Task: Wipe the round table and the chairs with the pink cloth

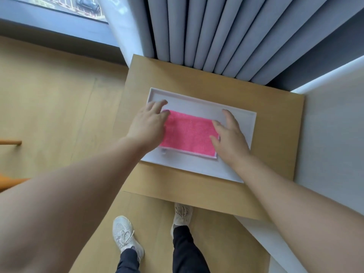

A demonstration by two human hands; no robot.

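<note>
The pink cloth [188, 133] lies folded flat in a white tray [199, 168] on a square wooden side table [177, 79]. My left hand [147, 123] lies over the cloth's left edge with its fingers stretched out. On the cloth's right edge rests my right hand [229, 136], fingers also straight. Neither hand is curled round the cloth. The round table and the chairs are out of view, apart from an orange wooden piece [9, 142] at the far left.
Grey pleated curtains [206, 32] hang right behind the side table. A white wall or ledge [332, 125] runs along its right side. Wooden floor [49, 95] spreads to the left, with a window [59, 4] beyond. My feet in white shoes [126, 235] stand at the table's near edge.
</note>
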